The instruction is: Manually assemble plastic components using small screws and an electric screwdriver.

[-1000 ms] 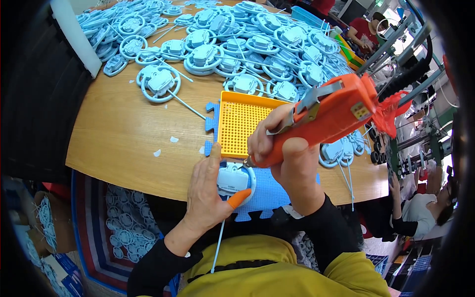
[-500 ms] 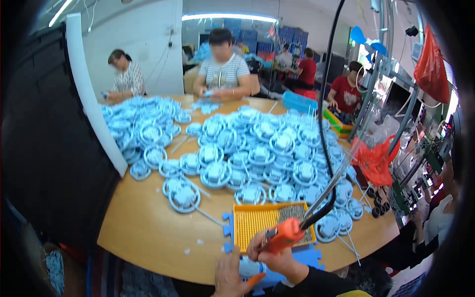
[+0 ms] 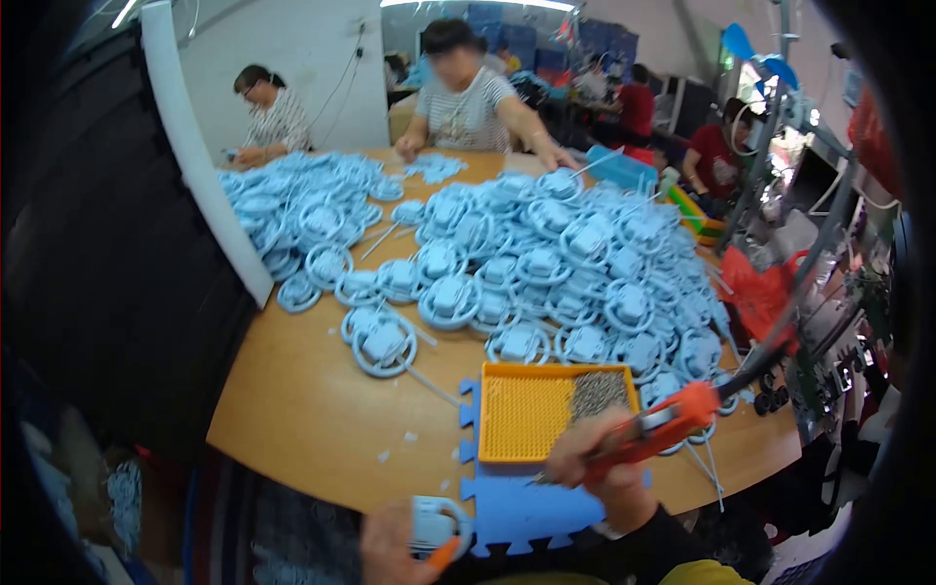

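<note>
Two hands (image 3: 595, 458) at table edge (image 3: 322, 473), bare wood left

Left hand (image 3: 395, 544) cut off by the bottom edge, fingers behind the blue part (image 3: 436, 524); grip can't be read. Right hand (image 3: 597, 466) partly hidden by the orange driver (image 3: 655, 429); driver tip blurred. Grey pile in the yellow tray (image 3: 526, 409): too small to tell. Lower-left floor items dark, unclear.

Assembly workshop: piled blue plastic parts (image 3: 546, 263), seated workers (image 3: 468, 97).
</note>
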### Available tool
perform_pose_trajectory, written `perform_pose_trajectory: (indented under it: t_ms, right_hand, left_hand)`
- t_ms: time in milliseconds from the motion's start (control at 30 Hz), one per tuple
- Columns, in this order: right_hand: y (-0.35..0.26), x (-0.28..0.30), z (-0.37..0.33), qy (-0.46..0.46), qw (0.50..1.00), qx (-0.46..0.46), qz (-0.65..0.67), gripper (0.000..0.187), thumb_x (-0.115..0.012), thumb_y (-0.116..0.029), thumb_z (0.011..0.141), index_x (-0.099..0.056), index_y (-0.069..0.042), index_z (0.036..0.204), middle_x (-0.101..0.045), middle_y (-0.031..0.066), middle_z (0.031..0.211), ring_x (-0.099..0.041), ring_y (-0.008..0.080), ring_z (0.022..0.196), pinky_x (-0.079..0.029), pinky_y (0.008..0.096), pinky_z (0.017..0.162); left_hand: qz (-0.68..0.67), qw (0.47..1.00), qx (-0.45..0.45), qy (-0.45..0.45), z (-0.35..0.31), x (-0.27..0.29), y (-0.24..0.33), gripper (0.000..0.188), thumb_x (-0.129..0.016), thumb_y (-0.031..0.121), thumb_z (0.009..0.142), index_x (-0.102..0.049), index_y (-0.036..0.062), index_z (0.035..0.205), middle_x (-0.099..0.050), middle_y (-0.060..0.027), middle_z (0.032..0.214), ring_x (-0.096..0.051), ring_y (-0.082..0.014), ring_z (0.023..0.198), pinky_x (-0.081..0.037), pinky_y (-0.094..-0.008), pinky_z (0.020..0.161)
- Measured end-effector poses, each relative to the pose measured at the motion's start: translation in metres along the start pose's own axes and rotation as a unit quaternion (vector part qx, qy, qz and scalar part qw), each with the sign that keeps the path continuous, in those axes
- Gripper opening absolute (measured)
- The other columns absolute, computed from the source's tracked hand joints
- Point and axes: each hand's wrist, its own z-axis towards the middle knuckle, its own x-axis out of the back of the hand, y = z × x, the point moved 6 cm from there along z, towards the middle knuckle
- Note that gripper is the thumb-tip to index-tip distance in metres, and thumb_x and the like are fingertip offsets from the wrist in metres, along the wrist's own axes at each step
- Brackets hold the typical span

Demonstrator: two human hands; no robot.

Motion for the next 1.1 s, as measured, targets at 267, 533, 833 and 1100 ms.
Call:
perform_pose_trajectory:
  t_ms: [267, 533, 833, 1100]
  right_hand:
    - [-0.001, 0.014, 0.000, 0.063, 0.998, 0.003, 0.012, 0.052, -0.079, -0.040, 0.076, -0.052, 0.000, 0.095, -0.057, 0.0102, 0.068, -0.057, 0.0203, 0.059, -0.049, 0.0353, 0.057]
    - [-0.028, 0.026, -0.001, 0.099, 0.991, 0.059, -0.072, 0.051, -0.070, -0.047, 0.082, -0.050, -0.002, 0.095, -0.055, 0.0085, 0.066, -0.054, 0.0223, 0.053, -0.047, 0.0373, 0.051]
    - [-0.029, 0.057, 0.009, 0.156, 0.978, 0.082, -0.115, 0.057, -0.068, -0.055, 0.078, -0.045, -0.005, 0.092, -0.052, 0.0066, 0.062, -0.051, 0.0190, 0.046, -0.047, 0.0341, 0.046]
    - [-0.034, 0.062, 0.012, 0.112, 0.982, 0.116, -0.100, 0.059, -0.073, -0.056, 0.074, -0.053, -0.005, 0.096, -0.053, 0.0049, 0.069, -0.050, 0.0171, 0.058, -0.044, 0.0314, 0.052]
  left_hand:
    - [0.162, 0.982, -0.034, -0.087, 0.113, 0.012, -0.078, 0.087, -0.075, 0.052, 0.070, -0.044, 0.0024, 0.135, -0.045, -0.0230, 0.129, -0.042, -0.0410, 0.120, -0.032, -0.0538, 0.099]
    - [0.185, 0.970, 0.023, -0.154, 0.342, -0.099, -0.188, 0.091, -0.071, 0.064, 0.069, -0.040, 0.0172, 0.141, -0.040, -0.0162, 0.141, -0.036, -0.0374, 0.130, -0.022, -0.0646, 0.103]
    - [0.176, 0.928, 0.109, -0.311, 0.319, -0.128, -0.184, 0.089, -0.053, 0.076, 0.074, -0.035, 0.0262, 0.145, -0.034, -0.0126, 0.148, -0.029, -0.0400, 0.137, -0.013, -0.0714, 0.104]
    - [0.139, 0.971, 0.056, -0.188, 0.331, -0.064, -0.214, 0.066, -0.071, 0.035, 0.077, -0.048, 0.0146, 0.136, -0.037, -0.0150, 0.145, -0.031, -0.0337, 0.136, -0.029, -0.0571, 0.106]
